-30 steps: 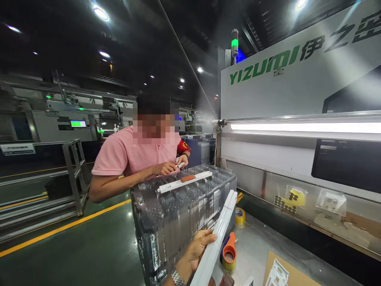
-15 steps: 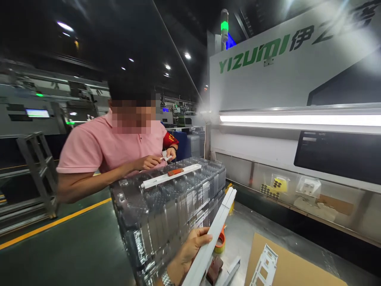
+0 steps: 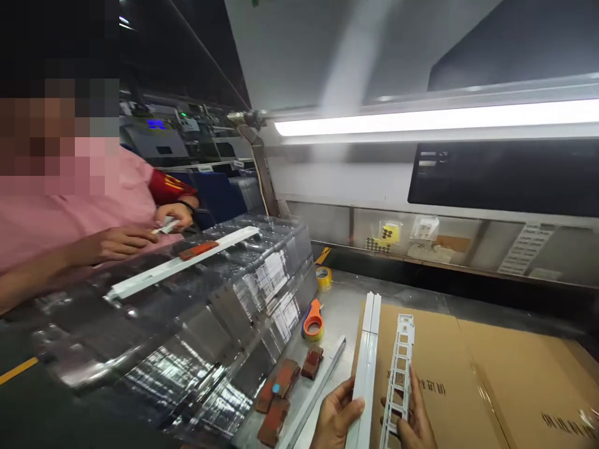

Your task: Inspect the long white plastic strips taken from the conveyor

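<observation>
My left hand (image 3: 336,415) grips a long white plastic strip (image 3: 367,368), held upright-slanting over the left edge of a cardboard sheet (image 3: 444,349). Just to its right, my right hand (image 3: 416,415) has its fingers around a white slotted frame (image 3: 402,362) with a row of rectangular openings. The two parts are side by side with a narrow gap between them. Left of my left hand, another long pale strip (image 3: 318,390) lies on the metal table (image 3: 344,299), beside reddish-brown blocks (image 3: 272,423).
An orange tape dispenser (image 3: 313,321) and a yellow tape roll (image 3: 323,279) are on the table. Stacked clear plastic trays (image 3: 219,324) stand left, topped by a white strip (image 3: 163,268) and a red-brown block (image 3: 199,251). A person in pink (image 3: 126,181) handles a small white piece.
The view has turned right and down. My right hand has come into view with the slotted frame, which lay on the cardboard before. The long strip now stands beside it.
</observation>
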`<state>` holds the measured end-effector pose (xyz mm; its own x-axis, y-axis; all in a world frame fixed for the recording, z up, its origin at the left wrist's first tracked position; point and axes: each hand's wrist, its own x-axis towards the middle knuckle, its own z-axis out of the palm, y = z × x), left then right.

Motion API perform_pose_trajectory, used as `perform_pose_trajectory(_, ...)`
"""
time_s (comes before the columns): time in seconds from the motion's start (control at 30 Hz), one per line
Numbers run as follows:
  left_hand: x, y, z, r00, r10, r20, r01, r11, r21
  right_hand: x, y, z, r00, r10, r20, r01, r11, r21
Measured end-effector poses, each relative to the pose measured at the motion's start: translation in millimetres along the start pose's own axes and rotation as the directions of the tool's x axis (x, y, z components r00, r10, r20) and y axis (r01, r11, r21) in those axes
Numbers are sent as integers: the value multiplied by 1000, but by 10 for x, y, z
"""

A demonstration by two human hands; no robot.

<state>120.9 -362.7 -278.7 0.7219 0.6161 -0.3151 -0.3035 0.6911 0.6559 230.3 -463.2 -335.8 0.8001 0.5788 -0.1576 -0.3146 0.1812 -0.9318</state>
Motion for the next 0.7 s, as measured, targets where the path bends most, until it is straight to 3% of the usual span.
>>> perform_pose_trajectory(0.1, -28, -275, 90, 999, -34, -20, 33, 999, -24, 23, -83, -171, 993, 78, 90, -71, 994, -79)
perform_pose_trajectory(0.27, -54, -569, 90, 993, -117, -25, 118, 992, 43, -34, -264, -209, 993, 113, -28, -116, 979, -167)
perform_pose_trajectory(0.37, -65, -691, 35, 989, -149, -24, 151, 982, 109, -40, -345, -221, 996, 77, -35, -82, 981, -175)
perform_pose_trajectory(0.5, -102, -825, -4, 984, -181, -3, 179, 972, 153, -11, -443, -294, 999, 32, -15, -35, 949, -314)
perform_pose_trajectory(0.7, -207, -946, -4, 972, -232, -30, 234, 960, 153, -55, -625, -336, 994, 110, 19, -100, 954, -283)
